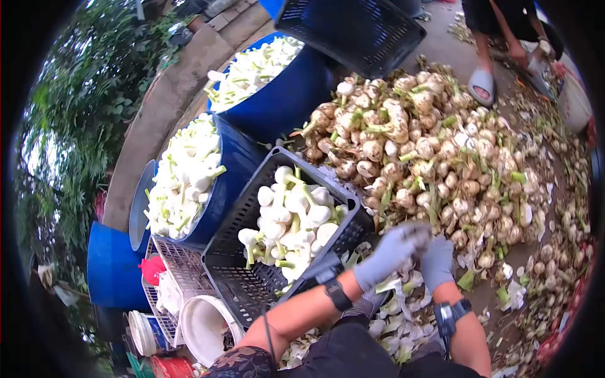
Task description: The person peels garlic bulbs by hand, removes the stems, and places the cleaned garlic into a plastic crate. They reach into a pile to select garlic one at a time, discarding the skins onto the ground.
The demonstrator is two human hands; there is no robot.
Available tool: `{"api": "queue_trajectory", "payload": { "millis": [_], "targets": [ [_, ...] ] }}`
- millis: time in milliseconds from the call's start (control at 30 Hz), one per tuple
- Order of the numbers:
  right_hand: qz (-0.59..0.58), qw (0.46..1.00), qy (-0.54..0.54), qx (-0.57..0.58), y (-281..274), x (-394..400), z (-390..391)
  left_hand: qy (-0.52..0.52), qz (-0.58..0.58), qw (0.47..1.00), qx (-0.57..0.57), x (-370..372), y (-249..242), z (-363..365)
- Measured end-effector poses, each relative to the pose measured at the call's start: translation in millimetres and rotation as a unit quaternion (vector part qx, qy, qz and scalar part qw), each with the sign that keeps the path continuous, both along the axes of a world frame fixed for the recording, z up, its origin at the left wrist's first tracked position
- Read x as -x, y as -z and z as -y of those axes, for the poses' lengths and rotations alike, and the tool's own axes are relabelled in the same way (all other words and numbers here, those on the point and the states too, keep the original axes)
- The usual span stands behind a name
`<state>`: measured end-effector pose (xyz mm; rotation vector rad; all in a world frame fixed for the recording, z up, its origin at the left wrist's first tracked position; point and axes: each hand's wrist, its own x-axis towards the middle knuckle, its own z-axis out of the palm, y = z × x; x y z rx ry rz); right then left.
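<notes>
Both my hands wear light grey gloves and meet at the near edge of a big heap of unpeeled garlic bulbs (435, 164). My left hand (391, 252) is closed, its fingers smudged and curled toward the right hand. My right hand (437, 259) is closed too, close against the left. Whatever lies between the fingers is hidden. Left of my hands stands a black slotted crate (230, 277) holding white cleaned garlic bulbs (296, 214) with short green stems. Loose garlic skins (403, 315) lie below my hands, around my legs.
Two blue tubs (283, 94) (217, 170) full of cleaned garlic stand beyond the crate. Another black crate (353, 31) is at the top. A white bucket (208, 324) sits lower left. At upper right are another person's legs and a sandal (482, 85). Scraps cover the ground at right.
</notes>
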<state>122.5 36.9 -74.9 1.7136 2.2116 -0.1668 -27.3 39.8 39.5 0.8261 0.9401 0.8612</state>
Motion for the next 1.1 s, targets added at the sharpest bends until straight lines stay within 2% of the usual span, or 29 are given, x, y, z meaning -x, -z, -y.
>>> {"api": "queue_trajectory", "payload": {
  "millis": [33, 67, 100, 133, 167, 200, 233, 267, 300, 367, 433, 500, 533, 567, 600, 667, 700, 733, 767, 800, 833, 867, 900, 933, 967, 1000, 1033, 1100],
  "targets": [
    [-0.035, 0.996, 0.024, -0.076, 4.9, -9.3, 4.6, 0.052, -0.078, 0.994, 0.048, -4.1, 18.8, 13.5],
    [-0.063, 0.997, 0.038, 0.018, -42.5, -14.6, -0.2, 0.112, -0.168, 0.978, 0.048, -8.2, 8.5, 19.7],
    [-0.058, 0.998, 0.034, 0.016, -29.4, -30.7, 9.8, 0.075, -0.209, 0.962, -0.156, -12.5, 37.8, 34.1],
    [-0.221, 0.968, 0.116, 0.001, -4.7, -57.4, 24.2, 0.066, -0.296, 0.921, -0.245, -16.5, 42.6, 42.9],
    [-0.379, 0.905, 0.192, -0.011, 10.8, -71.4, 33.2, 0.056, -0.381, 0.863, -0.328, -17.3, 43.5, 45.2],
    [-0.378, 0.906, 0.19, -0.01, 4.0, -70.2, 42.2, 0.082, -0.401, 0.84, -0.357, -14.4, 40.0, 47.2],
    [-0.545, 0.788, 0.281, 0.055, -5.9, -71.4, 55.2, 0.08, -0.399, 0.841, -0.355, -14.9, 37.7, 48.2],
    [-0.681, 0.627, 0.361, 0.115, -22.2, -72.3, 65.3, 0.127, -0.311, 0.895, -0.294, -17.8, 31.5, 46.7],
    [-0.679, 0.627, 0.365, 0.112, -41.9, -73.4, 70.1, 0.175, -0.216, 0.933, -0.228, -20.2, 26.5, 44.8],
    [-0.689, 0.578, 0.384, 0.208, -73.1, -74.3, 72.6, 0.202, -0.22, 0.929, -0.219, -19.9, 21.9, 43.4],
    [-0.684, 0.591, 0.368, 0.218, -68.9, -76.6, 78.4, 0.243, -0.234, 0.908, -0.247, -20.6, 18.2, 45.6],
    [-0.704, 0.572, 0.37, 0.202, -77.0, -67.5, 78.9, 0.243, -0.224, 0.913, -0.241, -17.8, 15.3, 46.1],
    [-0.69, 0.557, 0.408, 0.215, -87.1, -64.6, 78.9, 0.222, -0.187, 0.938, -0.189, -16.7, 19.1, 48.5],
    [-0.688, 0.558, 0.409, 0.216, -86.4, -64.5, 80.3, 0.2, -0.147, 0.959, -0.134, -16.8, 22.0, 50.2],
    [-0.699, 0.536, 0.415, 0.229, -84.3, -64.6, 82.6, 0.168, -0.08, 0.98, -0.075, -18.0, 25.6, 51.1],
    [-0.709, 0.503, 0.423, 0.254, -93.7, -62.0, 86.2, 0.171, -0.068, 0.98, -0.073, -14.1, 29.0, 48.1],
    [-0.708, 0.502, 0.426, 0.255, -97.0, -60.4, 86.8, 0.174, -0.058, 0.98, -0.077, -13.5, 29.7, 46.9],
    [-0.712, 0.504, 0.427, 0.239, -99.2, -60.3, 87.8, 0.167, -0.082, 0.971, -0.149, -15.7, 34.1, 48.4],
    [-0.717, 0.504, 0.427, 0.222, -101.6, -62.1, 88.2, 0.17, -0.08, 0.971, -0.147, -16.5, 26.5, 48.0],
    [-0.692, 0.558, 0.401, 0.219, -106.5, -67.7, 86.9, 0.179, -0.002, 0.984, -0.008, -14.3, 18.5, 47.1],
    [-0.692, 0.557, 0.404, 0.218, -100.7, -67.9, 88.1, 0.183, 0.074, 0.971, 0.133, -14.1, 13.3, 46.7],
    [-0.733, 0.497, 0.431, 0.173, -88.6, -65.0, 90.5, 0.15, 0.099, 0.974, 0.137, -17.1, 17.7, 52.5],
    [-0.766, 0.435, 0.457, 0.125, -76.7, -63.6, 96.1, 0.142, 0.093, 0.982, 0.082, -18.8, 32.6, 57.8],
    [-0.654, 0.667, 0.356, 0.018, -70.4, -64.3, 100.0, 0.114, 0.101, 0.983, 0.101, -24.8, 25.3, 57.7],
    [-0.587, 0.756, 0.287, -0.045, -38.5, -74.5, 108.1, 0.092, 0.116, 0.981, 0.129, -30.8, 16.7, 55.1],
    [-0.628, 0.702, 0.332, 0.045, -74.0, -69.0, 97.5, 0.113, 0.123, 0.97, 0.178, -26.9, 17.2, 52.9],
    [-0.694, 0.645, 0.319, 0.007, -56.5, -64.4, 99.7, 0.139, 0.133, 0.955, 0.227, -20.6, 20.4, 52.6],
    [-0.725, 0.589, 0.342, 0.098, -86.5, -64.9, 89.7, 0.193, 0.015, 0.978, 0.074, -22.5, -1.3, 53.5]
  ]
}}
